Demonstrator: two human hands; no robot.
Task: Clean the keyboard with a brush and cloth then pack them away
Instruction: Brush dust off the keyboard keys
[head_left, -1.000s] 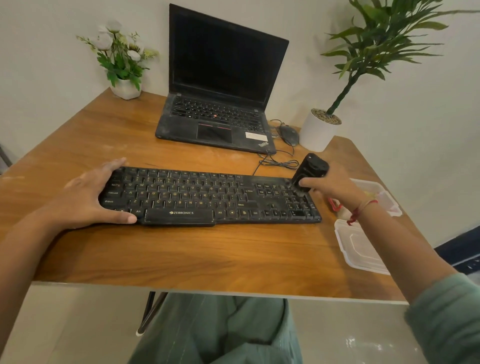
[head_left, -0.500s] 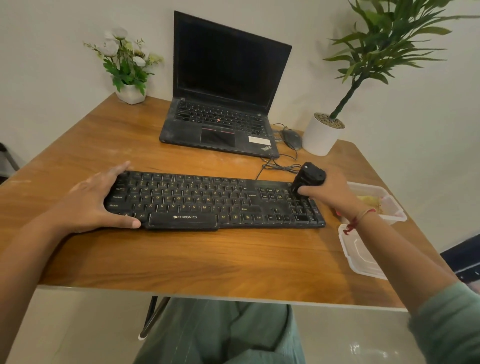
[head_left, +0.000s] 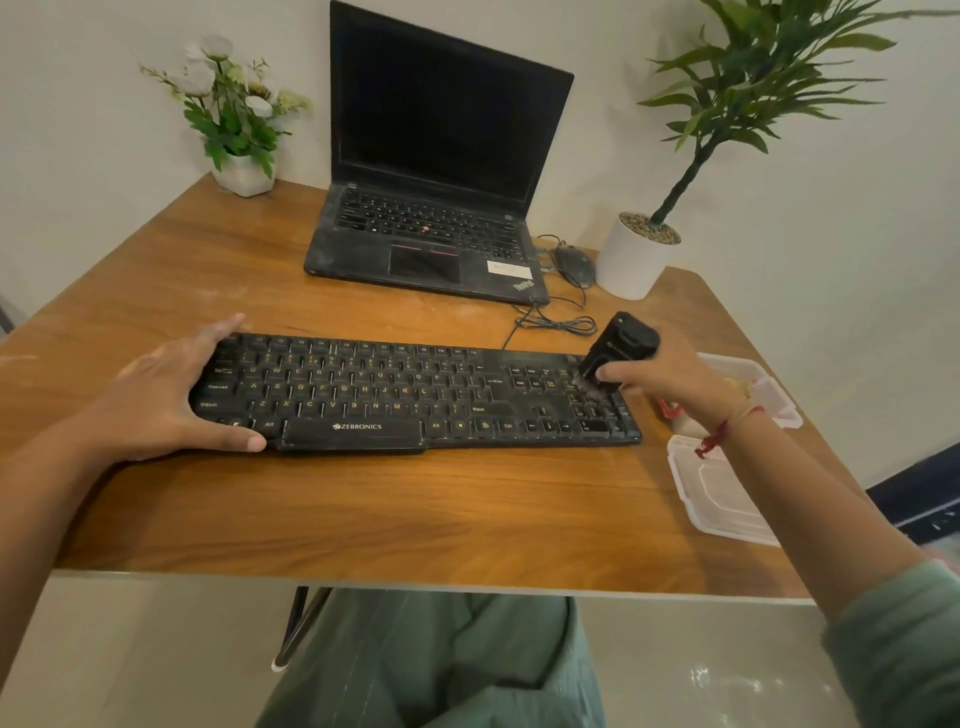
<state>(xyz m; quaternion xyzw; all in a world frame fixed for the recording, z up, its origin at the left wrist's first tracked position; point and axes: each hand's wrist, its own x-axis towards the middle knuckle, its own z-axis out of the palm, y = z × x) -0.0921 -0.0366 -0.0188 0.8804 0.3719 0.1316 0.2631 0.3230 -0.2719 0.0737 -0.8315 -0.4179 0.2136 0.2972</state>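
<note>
Crosswise on the desk (head_left: 363, 509), black keyboard (head_left: 415, 395). On its right-end keys, bristles down, black brush (head_left: 621, 343), clamped in right hand (head_left: 675, 376), fingers (head_left: 618, 375) curled round it. At the left end, left hand (head_left: 166, 400) resting flat, fingers (head_left: 226, 327) straight and apart, thumb along the front edge. Beside the keyboard's right end, clear container (head_left: 748, 369) and lid (head_left: 722, 499).

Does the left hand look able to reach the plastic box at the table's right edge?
Probably not easily: the left hand rests on the keyboard at its left end, the plastic box sits beyond its right end, and the right hand holding the brush lies across the way.
</note>
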